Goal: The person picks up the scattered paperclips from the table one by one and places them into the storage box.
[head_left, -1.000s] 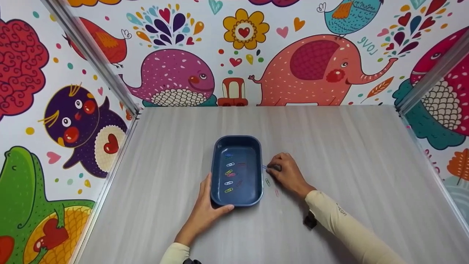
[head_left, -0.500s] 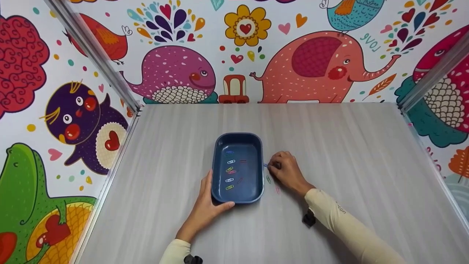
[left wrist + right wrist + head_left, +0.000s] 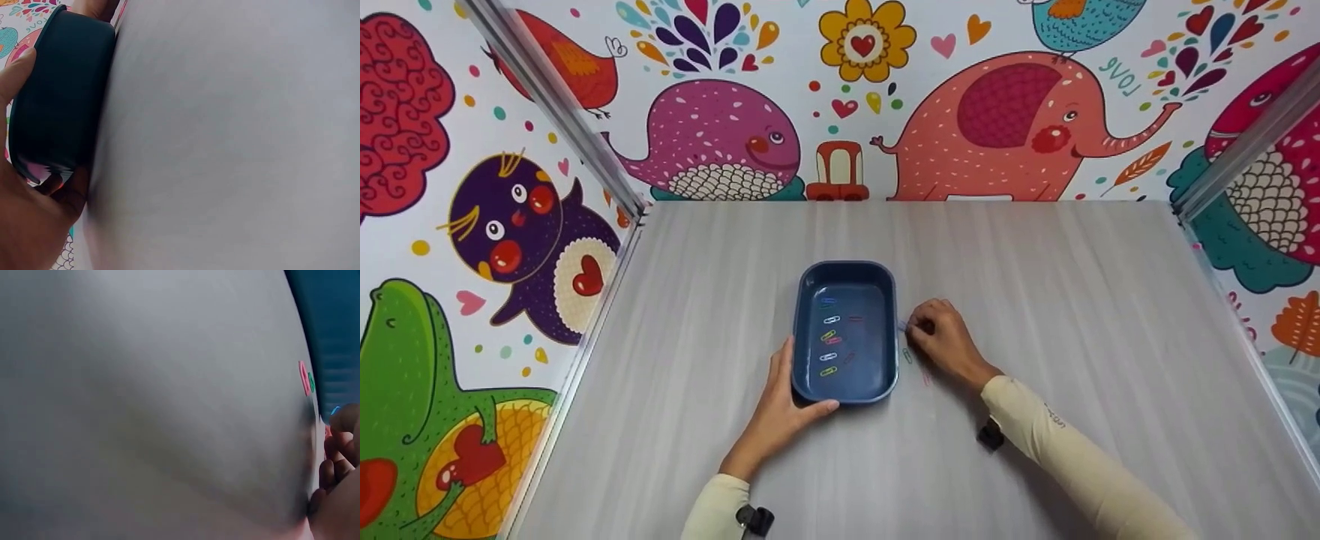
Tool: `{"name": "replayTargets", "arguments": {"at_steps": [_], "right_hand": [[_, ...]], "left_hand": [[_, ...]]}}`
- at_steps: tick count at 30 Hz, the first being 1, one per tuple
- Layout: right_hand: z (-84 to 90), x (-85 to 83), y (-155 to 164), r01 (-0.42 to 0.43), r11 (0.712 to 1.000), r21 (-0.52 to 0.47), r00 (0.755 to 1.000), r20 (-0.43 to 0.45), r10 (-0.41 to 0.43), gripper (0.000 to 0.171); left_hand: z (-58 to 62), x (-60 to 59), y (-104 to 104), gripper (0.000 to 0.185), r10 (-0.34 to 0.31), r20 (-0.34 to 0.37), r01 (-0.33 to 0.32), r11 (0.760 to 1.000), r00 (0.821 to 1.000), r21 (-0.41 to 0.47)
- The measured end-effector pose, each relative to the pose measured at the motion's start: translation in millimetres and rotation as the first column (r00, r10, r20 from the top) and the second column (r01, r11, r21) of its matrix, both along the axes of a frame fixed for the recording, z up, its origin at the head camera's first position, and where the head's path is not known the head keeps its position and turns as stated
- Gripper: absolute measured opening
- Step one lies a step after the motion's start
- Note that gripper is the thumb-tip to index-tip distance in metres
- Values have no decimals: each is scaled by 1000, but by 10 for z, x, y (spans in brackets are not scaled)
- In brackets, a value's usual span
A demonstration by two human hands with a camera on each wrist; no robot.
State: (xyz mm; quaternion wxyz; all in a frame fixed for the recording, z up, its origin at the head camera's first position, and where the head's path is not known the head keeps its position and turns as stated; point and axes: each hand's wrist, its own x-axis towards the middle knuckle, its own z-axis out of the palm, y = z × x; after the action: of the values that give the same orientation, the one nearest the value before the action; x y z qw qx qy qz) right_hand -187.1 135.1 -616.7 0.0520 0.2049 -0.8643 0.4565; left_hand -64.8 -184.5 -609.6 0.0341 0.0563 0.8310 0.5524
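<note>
**Blue tray held at its near corner, a blue clip pinched beside it**

The blue tray is set on the grey table, near its middle. Its near left corner is gripped by the left hand, thumb curled against the front wall. Several coloured paper clips are seen inside the tray. Just right of the tray, the right hand is rested on the table with fingers curled, and a blue paper clip is pinched at its fingertips. A green clip and a pink clip lie on the table beside that hand
</note>
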Motion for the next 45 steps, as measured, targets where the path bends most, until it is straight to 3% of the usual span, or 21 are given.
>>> {"name": "replayTargets", "arguments": {"at_steps": [7, 19, 30, 36, 45], "right_hand": [[149, -46, 6, 5, 1000, -30, 1000, 21, -4, 7], [430, -86, -30, 17, 998, -54, 1000, -24, -18, 8], [695, 34, -224, -138, 990, 34, 989, -40, 139, 8], [685, 118, -365, -215, 964, 156, 974, -35, 223, 9], [705, 106, -593, -324, 883, 340, 922, -98, 376, 6]], "left_hand": [[-2, -47, 4, 130, -1, 0, 1, 1000, 1000, -9], [30, -113, 2, 132, -12, -24, 12, 1000, 1000, -9], [8, -72, -10, 132, -8, -18, 8, 1000, 1000, -6], [5, 7, -4, 132, -6, 0, 6, 1000, 1000, -2], [8, -1, -19, 132, -8, -10, 8, 1000, 1000, -10]]}}
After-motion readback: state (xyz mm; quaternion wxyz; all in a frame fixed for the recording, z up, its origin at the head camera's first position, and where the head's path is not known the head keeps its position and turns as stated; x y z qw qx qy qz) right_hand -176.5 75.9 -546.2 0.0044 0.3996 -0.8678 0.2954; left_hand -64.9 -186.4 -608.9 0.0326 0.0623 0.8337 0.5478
